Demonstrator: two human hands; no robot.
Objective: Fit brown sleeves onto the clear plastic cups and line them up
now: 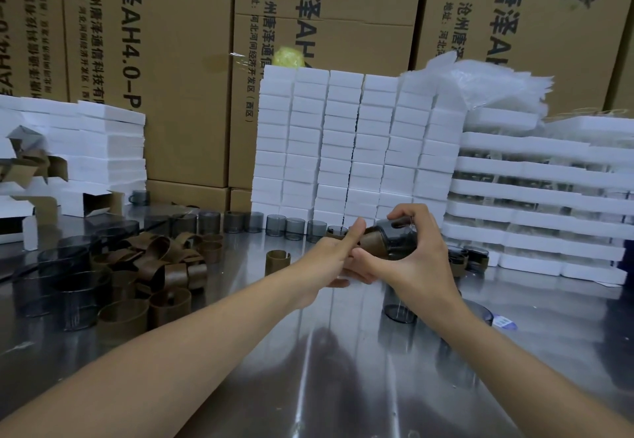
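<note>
Sleeve [372, 241] meets cup [399, 242] edge, left hand [327, 259] and right hand [420, 266] above table [343, 352].

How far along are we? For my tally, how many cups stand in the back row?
7 clearly visible, left to right: cup 1, cup 2, cup 3, cup 4, cup 5, cup 6 and cup 7. The left hand and right hand may hide more.

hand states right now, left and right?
left hand: closed, gripping the brown sleeve.
right hand: closed, gripping the clear plastic cup that the sleeve sits on.
</note>
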